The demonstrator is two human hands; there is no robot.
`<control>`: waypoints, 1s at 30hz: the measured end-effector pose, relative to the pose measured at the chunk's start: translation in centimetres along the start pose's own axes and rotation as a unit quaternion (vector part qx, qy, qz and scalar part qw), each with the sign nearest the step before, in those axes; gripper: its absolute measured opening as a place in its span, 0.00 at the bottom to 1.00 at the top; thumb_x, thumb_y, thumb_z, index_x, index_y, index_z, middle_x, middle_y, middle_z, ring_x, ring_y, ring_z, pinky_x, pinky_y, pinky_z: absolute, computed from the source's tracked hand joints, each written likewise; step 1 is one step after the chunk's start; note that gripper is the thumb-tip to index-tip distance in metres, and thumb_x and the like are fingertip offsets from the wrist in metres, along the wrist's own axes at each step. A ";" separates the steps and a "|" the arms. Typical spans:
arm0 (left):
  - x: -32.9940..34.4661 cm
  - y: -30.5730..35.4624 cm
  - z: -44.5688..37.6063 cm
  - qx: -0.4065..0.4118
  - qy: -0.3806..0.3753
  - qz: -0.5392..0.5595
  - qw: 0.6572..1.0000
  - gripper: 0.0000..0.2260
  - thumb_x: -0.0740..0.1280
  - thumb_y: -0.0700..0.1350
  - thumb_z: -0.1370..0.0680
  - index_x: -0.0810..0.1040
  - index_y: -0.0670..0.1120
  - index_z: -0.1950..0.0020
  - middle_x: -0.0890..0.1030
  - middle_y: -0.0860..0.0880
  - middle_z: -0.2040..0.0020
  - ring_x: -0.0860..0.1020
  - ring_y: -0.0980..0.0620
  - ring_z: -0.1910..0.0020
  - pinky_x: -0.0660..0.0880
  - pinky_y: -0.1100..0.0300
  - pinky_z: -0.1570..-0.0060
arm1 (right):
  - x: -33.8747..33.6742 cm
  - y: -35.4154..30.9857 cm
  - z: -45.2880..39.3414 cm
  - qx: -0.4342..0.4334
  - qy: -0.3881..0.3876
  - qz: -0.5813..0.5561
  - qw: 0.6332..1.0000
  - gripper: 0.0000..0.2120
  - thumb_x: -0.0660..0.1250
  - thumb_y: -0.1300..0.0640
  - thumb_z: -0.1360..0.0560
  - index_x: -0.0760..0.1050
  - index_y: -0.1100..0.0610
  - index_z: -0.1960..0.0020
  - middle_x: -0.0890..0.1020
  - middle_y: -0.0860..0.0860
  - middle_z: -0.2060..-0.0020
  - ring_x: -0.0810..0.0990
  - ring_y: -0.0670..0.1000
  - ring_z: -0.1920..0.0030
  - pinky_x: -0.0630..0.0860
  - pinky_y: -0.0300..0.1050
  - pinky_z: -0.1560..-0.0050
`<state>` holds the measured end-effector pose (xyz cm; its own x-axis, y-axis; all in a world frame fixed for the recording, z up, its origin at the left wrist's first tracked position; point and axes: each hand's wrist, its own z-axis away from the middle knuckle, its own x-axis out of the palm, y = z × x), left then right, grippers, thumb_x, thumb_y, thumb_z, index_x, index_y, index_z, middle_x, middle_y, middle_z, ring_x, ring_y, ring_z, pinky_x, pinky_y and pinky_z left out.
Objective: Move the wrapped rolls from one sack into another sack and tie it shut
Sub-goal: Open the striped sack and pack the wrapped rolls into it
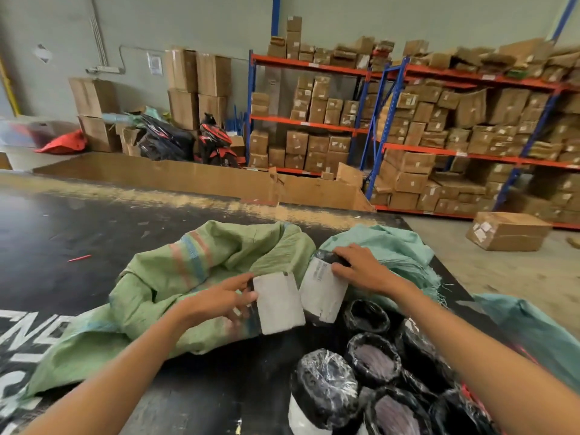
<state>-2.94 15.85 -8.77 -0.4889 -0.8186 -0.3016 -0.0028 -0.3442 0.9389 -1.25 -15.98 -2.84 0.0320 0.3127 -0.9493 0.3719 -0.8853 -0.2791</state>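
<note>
A light green woven sack (175, 277) with red and blue stripes lies crumpled on the black table. My left hand (219, 301) grips a black wrapped roll with a white label (277, 302) at the sack's mouth. My right hand (361, 268) holds a second labelled roll (321, 291) just to the right of it. Behind that hand lies a teal sack (392, 246). Several more plastic-wrapped black rolls (373, 359) stand bunched at the lower right, inside another teal sack (533, 328).
The black table (94, 227) stretches left and away, with a red pen (79, 258) on it. A long cardboard wall (188, 177) stands behind the table. Shelves of cartons (439, 130), a motorbike (216, 142) and a loose carton (508, 230) on the floor fill the background.
</note>
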 end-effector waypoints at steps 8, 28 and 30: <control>-4.0 -0.6 1.1 -0.006 0.179 0.283 0.942 0.06 0.60 0.44 0.16 0.74 0.47 0.42 0.77 0.45 0.55 0.79 0.48 0.64 0.79 0.59 0.70 | -0.1 -3.0 -4.0 0.046 0.125 -0.261 0.956 0.12 0.60 0.54 0.18 0.73 0.63 0.46 0.77 0.62 0.50 0.74 0.60 0.51 0.67 0.50 0.56; -5.9 -9.2 -1.0 -0.156 0.378 -0.296 0.863 0.14 0.57 0.57 0.18 0.64 0.48 0.40 0.80 0.45 0.51 0.80 0.40 0.51 0.71 0.50 0.58 | 15.4 -6.1 -15.4 0.195 -0.058 -0.139 0.969 0.25 0.55 0.47 0.17 0.59 0.52 0.22 0.63 0.62 0.25 0.65 0.62 0.27 0.65 0.55 0.29; -5.5 -8.1 -0.2 -0.074 0.406 -0.309 0.857 0.12 0.61 0.57 0.20 0.65 0.49 0.47 0.77 0.51 0.61 0.79 0.45 0.61 0.68 0.53 0.64 | 15.2 -5.5 -15.2 0.207 -0.095 -0.114 0.967 0.29 0.56 0.45 0.17 0.51 0.48 0.20 0.54 0.63 0.22 0.61 0.63 0.24 0.62 0.57 0.27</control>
<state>-0.04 23.08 -14.78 0.3337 -0.4876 -0.8068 0.0984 -0.8332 0.5442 11.29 -1.15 -13.56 -0.1935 0.4821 -0.8545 -0.0555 -0.8749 -0.4811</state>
